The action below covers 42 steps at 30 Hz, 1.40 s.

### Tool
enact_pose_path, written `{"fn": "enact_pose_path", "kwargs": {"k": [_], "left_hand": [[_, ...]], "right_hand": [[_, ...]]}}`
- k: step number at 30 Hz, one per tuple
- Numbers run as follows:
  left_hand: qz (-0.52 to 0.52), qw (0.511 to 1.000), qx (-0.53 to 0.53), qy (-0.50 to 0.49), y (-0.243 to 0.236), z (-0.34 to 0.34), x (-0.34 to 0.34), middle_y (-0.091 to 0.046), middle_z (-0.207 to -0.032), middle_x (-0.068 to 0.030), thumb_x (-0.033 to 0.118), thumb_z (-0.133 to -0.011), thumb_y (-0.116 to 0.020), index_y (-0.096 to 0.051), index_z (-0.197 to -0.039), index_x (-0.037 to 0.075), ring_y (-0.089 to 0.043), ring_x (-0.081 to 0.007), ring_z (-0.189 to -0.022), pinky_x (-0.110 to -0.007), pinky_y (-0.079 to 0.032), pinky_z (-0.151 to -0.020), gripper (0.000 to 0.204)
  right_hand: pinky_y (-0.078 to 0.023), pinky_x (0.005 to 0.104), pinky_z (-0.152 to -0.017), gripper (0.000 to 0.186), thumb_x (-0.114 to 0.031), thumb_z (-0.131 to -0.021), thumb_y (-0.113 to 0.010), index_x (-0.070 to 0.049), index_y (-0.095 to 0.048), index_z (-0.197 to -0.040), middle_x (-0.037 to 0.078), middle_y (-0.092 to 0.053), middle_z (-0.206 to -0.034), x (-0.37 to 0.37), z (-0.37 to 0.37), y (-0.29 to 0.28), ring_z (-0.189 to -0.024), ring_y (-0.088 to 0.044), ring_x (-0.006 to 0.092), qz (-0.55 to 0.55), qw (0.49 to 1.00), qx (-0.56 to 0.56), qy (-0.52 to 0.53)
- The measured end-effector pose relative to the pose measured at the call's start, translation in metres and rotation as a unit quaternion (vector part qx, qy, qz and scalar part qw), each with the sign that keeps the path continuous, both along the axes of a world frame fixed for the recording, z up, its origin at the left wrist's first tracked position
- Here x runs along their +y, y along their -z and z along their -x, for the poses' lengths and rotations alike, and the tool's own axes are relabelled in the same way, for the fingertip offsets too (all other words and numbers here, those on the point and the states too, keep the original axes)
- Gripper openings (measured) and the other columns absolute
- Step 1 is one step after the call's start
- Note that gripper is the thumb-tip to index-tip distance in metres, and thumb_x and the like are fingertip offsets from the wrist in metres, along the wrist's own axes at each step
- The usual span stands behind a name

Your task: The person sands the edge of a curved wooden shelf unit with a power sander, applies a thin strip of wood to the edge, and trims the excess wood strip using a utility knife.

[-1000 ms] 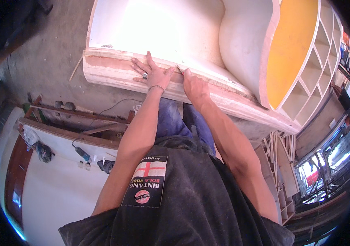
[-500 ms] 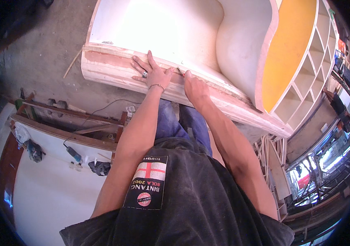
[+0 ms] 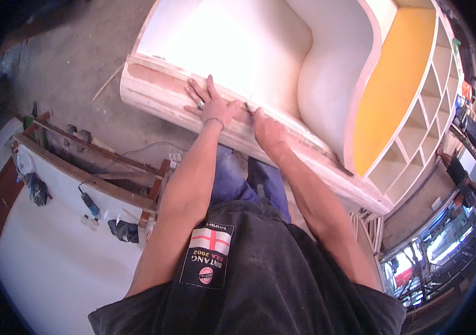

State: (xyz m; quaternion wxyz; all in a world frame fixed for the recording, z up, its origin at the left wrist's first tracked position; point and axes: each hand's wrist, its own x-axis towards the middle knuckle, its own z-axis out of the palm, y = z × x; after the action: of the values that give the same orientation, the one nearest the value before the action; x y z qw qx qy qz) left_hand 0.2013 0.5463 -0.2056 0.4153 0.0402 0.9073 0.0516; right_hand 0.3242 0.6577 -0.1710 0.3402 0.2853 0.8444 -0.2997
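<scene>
A curved white piece of furniture lies before me, its thick layered wooden edge running across my front. My left hand rests on that edge with fingers spread; its thumb points toward my right hand. My right hand is closed on a small knife with a thin dark blade. The blade tip is at the seam between wooden edge and white panel, close to the left thumb. Most of the knife is hidden inside my fist.
A yellow panel and slanted shelf compartments are at the right. Behind on the left stands a white-topped bench with a corded power tool. A thin stick lies on the floor. Another person is at the far right.
The whole view has turned slightly, so the furniture slants down more to the right. Both hands stay at nearly the same place on the wooden edge, the right still gripping the knife.
</scene>
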Motion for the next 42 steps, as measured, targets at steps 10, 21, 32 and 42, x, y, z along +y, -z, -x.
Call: {"fn": "enact_pose_path", "kwargs": {"k": [10,21,32,42], "left_hand": [[-0.041,0.998,0.045,-0.007,0.006,-0.006,-0.003,0.034,-0.163,-0.0268,0.052,-0.073,-0.088,0.001,-0.165,0.023,0.032,-0.0466,-0.151,-0.08,0.004,-0.113,0.131],[-0.048,0.997,0.063,-0.014,0.012,-0.011,-0.006,0.03,-0.166,-0.0227,0.05,-0.072,-0.09,-0.02,-0.159,0.024,0.031,-0.045,-0.152,-0.079,0.002,-0.114,0.114],[-0.091,0.993,0.074,-0.016,0.013,-0.021,0.003,0.025,-0.166,-0.0254,0.043,-0.074,-0.09,-0.046,-0.128,0.019,0.028,-0.0453,-0.153,-0.077,0.006,-0.114,0.074],[-0.165,0.979,0.12,-0.024,0.032,-0.02,-0.017,0.018,-0.165,-0.0267,0.04,-0.072,-0.092,-0.052,-0.119,0.019,0.023,-0.0483,-0.153,-0.079,0.005,-0.112,0.066]], "right_hand": [[-0.056,0.0579,-0.08,0.018,-0.016,-0.104,-0.04,-0.002,-0.049,-0.11,0.031,-0.071,-0.093,0.009,0.0,-0.002,-0.09,-0.071,0.0497,0.029,0.999,-0.009,-0.017],[-0.054,0.0544,-0.089,0.028,-0.02,-0.105,-0.043,0.001,-0.053,-0.12,0.032,-0.07,-0.102,0.053,-0.028,0.029,-0.098,-0.068,0.05,0.155,0.988,0.027,0.012],[-0.054,0.0501,-0.08,0.028,-0.026,-0.09,-0.074,-0.003,-0.069,-0.105,0.023,-0.069,-0.098,0.031,-0.069,0.026,-0.091,-0.068,0.0431,-0.001,0.948,0.191,0.256],[-0.054,0.0521,-0.083,0.035,-0.035,-0.087,-0.078,-0.004,-0.072,-0.102,0.02,-0.069,-0.106,0.05,-0.06,0.025,-0.097,-0.069,0.042,0.016,0.974,0.01,0.226]]}}
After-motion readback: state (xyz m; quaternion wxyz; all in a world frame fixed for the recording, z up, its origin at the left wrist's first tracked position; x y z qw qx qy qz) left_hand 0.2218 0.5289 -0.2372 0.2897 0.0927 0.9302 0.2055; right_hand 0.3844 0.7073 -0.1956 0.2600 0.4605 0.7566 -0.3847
